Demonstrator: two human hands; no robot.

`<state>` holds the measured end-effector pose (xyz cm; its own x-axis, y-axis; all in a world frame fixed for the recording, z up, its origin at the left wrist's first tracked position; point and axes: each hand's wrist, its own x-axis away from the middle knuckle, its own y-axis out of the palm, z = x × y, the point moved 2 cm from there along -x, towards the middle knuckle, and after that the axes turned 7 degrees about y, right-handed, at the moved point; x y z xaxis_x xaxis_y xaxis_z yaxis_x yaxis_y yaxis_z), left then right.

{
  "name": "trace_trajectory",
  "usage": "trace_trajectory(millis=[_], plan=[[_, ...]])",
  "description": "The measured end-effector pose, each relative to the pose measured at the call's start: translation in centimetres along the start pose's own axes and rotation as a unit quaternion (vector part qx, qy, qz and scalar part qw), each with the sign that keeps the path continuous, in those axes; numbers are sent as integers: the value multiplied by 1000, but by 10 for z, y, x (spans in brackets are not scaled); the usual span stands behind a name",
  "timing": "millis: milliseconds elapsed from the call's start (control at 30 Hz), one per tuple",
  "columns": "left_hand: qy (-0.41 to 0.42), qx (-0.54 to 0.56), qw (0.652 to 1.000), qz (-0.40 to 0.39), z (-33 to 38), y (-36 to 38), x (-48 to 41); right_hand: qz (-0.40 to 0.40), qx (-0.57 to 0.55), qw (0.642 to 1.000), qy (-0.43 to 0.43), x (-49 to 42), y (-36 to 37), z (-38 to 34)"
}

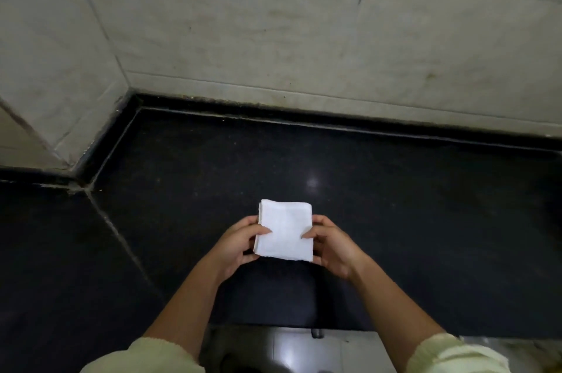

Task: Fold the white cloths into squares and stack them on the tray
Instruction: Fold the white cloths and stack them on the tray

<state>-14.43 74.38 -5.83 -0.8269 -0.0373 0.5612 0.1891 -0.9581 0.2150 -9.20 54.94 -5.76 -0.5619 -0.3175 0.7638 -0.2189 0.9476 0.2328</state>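
A folded white cloth (286,229) is held just below the centre of the frame, over a dark speckled stone counter (410,220). It is gripped from both sides. The left hand (240,243) is closed on its left edge, and the right hand (333,246) is closed on its right edge. Each thumb is laid across the top face and the fingers are curled beneath. Whether the cloth rests on the stone or is held slightly above it cannot be told from this angle.

Several layers can be seen stacked along the cloth's left edge, and its outline is close to square, a little taller than wide. The folding of this piece is therefore judged to be finished or very nearly so. The step in hand appears to be the last squaring-up before it is placed.

No tray can be identified with certainty, and no other cloths are seen. A pale glossy surface (292,351) is visible at the bottom centre between the two light sleeves, but what it is cannot be made out. A beige tiled wall (273,38) fills the upper half of the frame.

For the next move, the layers would need to be kept pinched together so that the fold does not spring open. The cloth would then have to be carried to the tray, wherever it lies out of view, and set down flat with its edges aligned to the stack.
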Motion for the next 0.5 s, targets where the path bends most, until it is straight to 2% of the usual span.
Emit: trace_trajectory(millis=[233, 500], plan=[[46, -63, 993, -85, 22, 135, -4, 46, -28, 995, -80, 74, -119, -28], [64, -147, 970, -185, 11, 331, 12, 107, -57, 981, -149, 185, -296, -31]])
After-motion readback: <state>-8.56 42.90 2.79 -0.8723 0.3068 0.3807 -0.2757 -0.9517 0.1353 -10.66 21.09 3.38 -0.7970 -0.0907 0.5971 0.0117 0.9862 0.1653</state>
